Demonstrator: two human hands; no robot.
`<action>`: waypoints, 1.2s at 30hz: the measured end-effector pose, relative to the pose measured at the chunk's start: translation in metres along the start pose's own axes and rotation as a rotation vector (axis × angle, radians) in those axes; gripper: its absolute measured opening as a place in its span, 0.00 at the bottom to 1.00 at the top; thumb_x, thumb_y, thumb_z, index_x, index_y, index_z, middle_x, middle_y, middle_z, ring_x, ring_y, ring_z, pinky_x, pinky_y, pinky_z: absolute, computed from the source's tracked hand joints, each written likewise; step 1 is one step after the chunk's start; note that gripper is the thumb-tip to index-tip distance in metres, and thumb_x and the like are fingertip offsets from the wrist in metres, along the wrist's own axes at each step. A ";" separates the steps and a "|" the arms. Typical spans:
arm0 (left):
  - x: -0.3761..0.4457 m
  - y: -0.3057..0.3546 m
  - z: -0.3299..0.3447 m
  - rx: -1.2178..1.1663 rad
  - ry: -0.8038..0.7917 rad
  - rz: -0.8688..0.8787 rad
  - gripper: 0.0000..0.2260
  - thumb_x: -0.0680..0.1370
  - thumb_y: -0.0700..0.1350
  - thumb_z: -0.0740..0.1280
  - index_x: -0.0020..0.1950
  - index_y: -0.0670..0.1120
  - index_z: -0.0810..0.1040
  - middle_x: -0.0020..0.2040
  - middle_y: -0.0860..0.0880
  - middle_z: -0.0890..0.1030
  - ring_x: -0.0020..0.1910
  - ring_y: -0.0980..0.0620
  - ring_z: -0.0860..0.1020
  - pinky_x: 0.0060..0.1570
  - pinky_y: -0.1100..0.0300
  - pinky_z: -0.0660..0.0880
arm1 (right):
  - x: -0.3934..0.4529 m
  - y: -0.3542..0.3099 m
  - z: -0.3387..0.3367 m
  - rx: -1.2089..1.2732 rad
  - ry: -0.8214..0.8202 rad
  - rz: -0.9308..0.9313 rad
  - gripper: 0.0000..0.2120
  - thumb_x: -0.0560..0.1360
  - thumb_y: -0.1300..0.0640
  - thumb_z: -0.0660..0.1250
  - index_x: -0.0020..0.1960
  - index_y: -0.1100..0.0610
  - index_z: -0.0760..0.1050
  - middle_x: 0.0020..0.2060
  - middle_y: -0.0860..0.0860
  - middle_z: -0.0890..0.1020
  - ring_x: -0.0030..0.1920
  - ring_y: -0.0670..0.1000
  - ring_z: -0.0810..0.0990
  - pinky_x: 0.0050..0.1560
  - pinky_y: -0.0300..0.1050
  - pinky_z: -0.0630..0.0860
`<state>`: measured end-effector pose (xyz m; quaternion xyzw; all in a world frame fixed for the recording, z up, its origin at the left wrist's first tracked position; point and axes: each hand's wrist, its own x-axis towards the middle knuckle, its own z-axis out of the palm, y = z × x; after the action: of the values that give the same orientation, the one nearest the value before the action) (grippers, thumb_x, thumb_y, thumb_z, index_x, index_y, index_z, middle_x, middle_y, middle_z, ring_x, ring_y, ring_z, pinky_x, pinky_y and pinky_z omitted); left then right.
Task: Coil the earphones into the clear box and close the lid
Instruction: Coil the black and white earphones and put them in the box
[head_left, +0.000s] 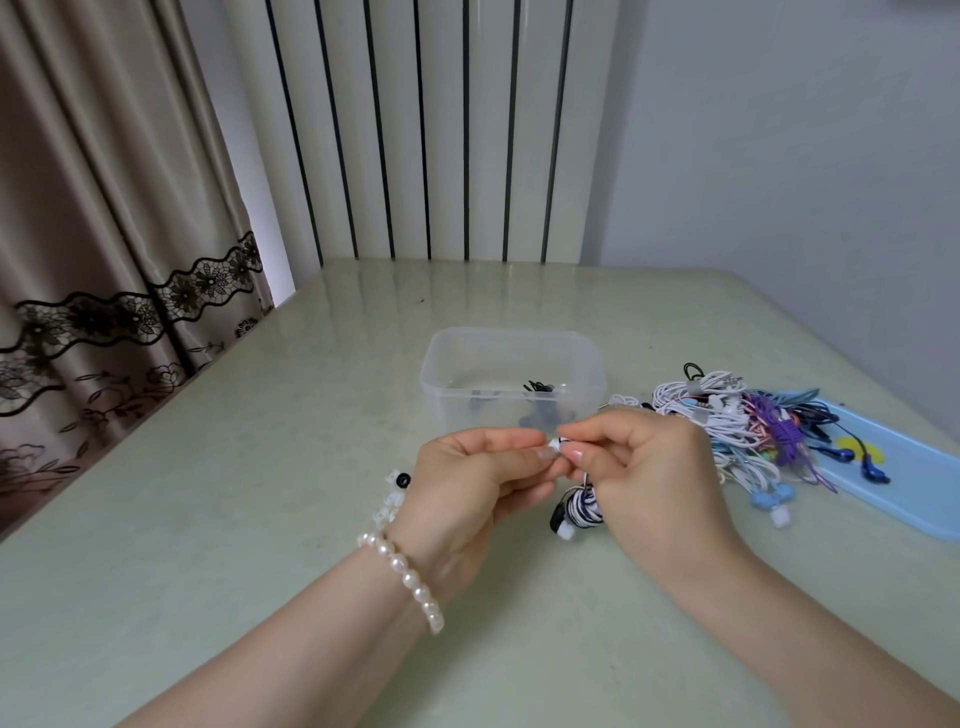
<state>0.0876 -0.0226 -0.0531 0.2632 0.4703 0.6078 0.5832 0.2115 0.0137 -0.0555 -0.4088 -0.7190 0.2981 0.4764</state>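
Observation:
The clear box (447, 395) stands lidless in the middle of the table, with a black coiled earphone (540, 387) lying inside. Just in front of it my left hand (478, 483) and my right hand (644, 467) meet, both pinching a small white earbud end (557, 443). Below my right hand hangs a coiled bundle of black-and-white striped earphone cord (582, 506), gripped in that hand's curled fingers, with a black-and-white earbud (561, 522) at its bottom. The blue lid (914, 488) lies flat at the right.
A tangled pile of white, purple and blue earphones (737, 421) lies right of the box, partly on the lid. Small white and black ear tips (397, 480) sit left of my left hand. A curtain hangs at the left, a radiator behind the table.

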 end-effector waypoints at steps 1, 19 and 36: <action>-0.001 0.000 0.000 -0.020 -0.004 0.000 0.06 0.69 0.28 0.67 0.43 0.36 0.77 0.36 0.41 0.84 0.35 0.50 0.83 0.36 0.63 0.80 | -0.001 0.001 0.001 -0.032 0.027 -0.047 0.10 0.68 0.70 0.68 0.37 0.57 0.82 0.33 0.53 0.82 0.35 0.54 0.81 0.42 0.53 0.78; -0.006 -0.001 0.003 -0.158 -0.111 -0.008 0.07 0.74 0.31 0.63 0.49 0.37 0.79 0.45 0.40 0.84 0.42 0.49 0.84 0.45 0.60 0.80 | 0.005 0.005 -0.004 0.185 0.094 0.019 0.11 0.68 0.71 0.69 0.36 0.55 0.81 0.28 0.45 0.82 0.31 0.42 0.80 0.36 0.31 0.75; 0.010 0.003 -0.010 0.138 -0.137 0.174 0.03 0.57 0.39 0.72 0.29 0.42 0.81 0.30 0.46 0.82 0.28 0.54 0.79 0.34 0.64 0.78 | 0.009 -0.007 -0.015 0.515 -0.209 0.322 0.06 0.66 0.68 0.67 0.39 0.60 0.80 0.27 0.52 0.82 0.28 0.48 0.80 0.28 0.34 0.74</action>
<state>0.0754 -0.0154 -0.0567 0.3833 0.4455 0.6028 0.5396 0.2213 0.0181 -0.0402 -0.3503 -0.5912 0.5823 0.4344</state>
